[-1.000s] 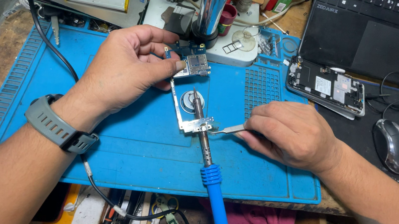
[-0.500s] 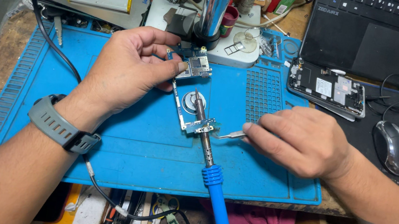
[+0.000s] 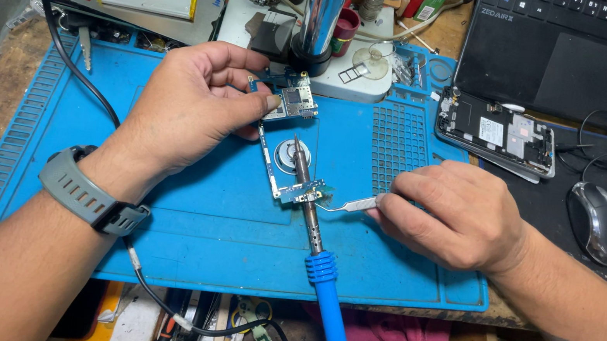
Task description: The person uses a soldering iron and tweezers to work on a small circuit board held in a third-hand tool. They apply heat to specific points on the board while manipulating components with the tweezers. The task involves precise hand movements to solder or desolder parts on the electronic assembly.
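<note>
Since earlier frame, my right hand (image 3: 450,217) slid slightly right and nearer; board barely shifted. Left hand (image 3: 190,112) pinches far end of thin L-shaped blue-and-silver circuit board (image 3: 288,141) between thumb and fingers, holding it above blue silicone work mat (image 3: 83,181). Right hand closed on silver metal tweezers (image 3: 346,203), tips touching board's near end. Blue-handled soldering iron (image 3: 314,238) lies on mat, tip under board. Opened black phone (image 3: 497,133) far right, grey computer mouse (image 3: 600,221) beside it.

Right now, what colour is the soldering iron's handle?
Bright blue, like the work mat; the soldering iron handle shows best in the head view.
</note>
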